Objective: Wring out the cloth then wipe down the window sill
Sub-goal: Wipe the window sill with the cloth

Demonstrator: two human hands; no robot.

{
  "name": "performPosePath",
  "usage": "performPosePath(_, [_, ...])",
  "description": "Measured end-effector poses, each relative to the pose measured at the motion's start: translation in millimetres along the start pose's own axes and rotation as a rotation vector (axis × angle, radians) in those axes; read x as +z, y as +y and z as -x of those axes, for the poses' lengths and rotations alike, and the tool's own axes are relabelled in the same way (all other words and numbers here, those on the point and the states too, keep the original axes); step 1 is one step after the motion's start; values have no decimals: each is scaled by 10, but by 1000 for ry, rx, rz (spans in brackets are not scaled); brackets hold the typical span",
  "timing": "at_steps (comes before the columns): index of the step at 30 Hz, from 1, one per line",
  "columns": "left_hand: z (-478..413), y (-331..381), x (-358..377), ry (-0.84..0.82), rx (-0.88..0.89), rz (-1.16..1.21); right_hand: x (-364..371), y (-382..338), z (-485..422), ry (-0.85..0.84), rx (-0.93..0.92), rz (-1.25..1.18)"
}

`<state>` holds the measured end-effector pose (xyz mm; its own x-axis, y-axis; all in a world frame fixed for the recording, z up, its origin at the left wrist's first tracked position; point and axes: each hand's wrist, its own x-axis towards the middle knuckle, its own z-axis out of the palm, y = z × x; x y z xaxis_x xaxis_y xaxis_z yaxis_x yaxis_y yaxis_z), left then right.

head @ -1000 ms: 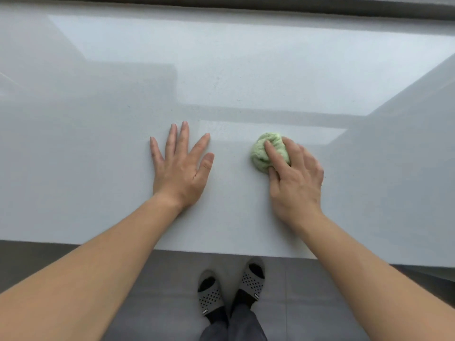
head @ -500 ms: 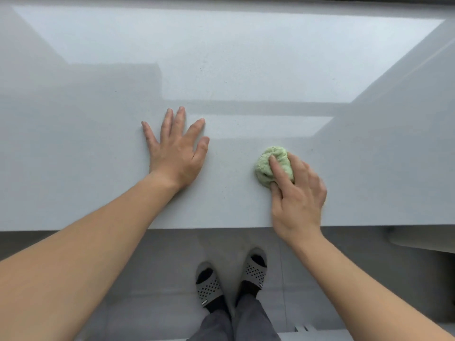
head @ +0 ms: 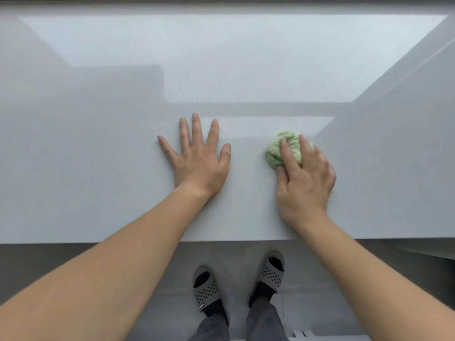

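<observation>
on my feed both hands are down on the pale grey window sill. the left hand lies flat on it, palm down, fingers straight and spread, thumb out to the side — it holds nothing. the right hand sits beside it, a clear gap between the two, and it has the green cloth. the cloth is bunched into a small ball that rests on the sill, toward the middle of its depth. the fingers are draped over the top of the ball and the thumb is tucked against its near edge, so the hand grips it and presses it to the surface. the far and left sides of the ball show past the fingertips. the far part of the sill is brighter than the near part. below the sill's near edge i see the grey floor, two grey slippers with dark socks, and grey trouser legs.
</observation>
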<state>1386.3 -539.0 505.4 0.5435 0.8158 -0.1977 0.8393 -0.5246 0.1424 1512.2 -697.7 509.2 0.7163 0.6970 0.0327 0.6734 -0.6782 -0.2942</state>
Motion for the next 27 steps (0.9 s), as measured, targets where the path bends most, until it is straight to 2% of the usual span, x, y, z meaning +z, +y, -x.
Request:
performPosePath(3, [3,-5,3,10,0,0,26,-30,341,-93,-359,36])
performPosePath(5, [10,-1,-3,15,-5,1,-29,141,121,-149,-501,55])
performPosePath(7, [7,7,-10,17,-13,1,-55,270,-337,-156,-462,78])
performPosePath(10, [10,17,-15,14,-30,2,-68,270,-1122,-134,-130,-9])
performPosePath(12, [9,26,-14,12,-37,-7,-38,127,-1327,-117,-33,-8])
performPosePath(13, [8,28,-11,14,-40,-10,-15,49,-1290,-120,-70,8])
performPosePath(16, [-4,27,-5,20,-49,-8,43,19,-975,-165,-427,23])
performPosePath(18, [-6,30,-9,19,-50,-6,1,165,-1061,-232,-595,36])
performPosePath(20, [-9,45,-36,21,-45,-3,-19,311,-1467,-205,-544,38])
performPosePath(24, [-224,138,-175,73,-45,19,4,182,-2113,-125,-89,-4])
performPosePath(25, [-350,173,-212,86,-47,49,27,73,-2102,-127,-63,4])
performPosePath(27, [-689,252,-281,93,-25,96,82,-72,-1914,-143,-211,15])
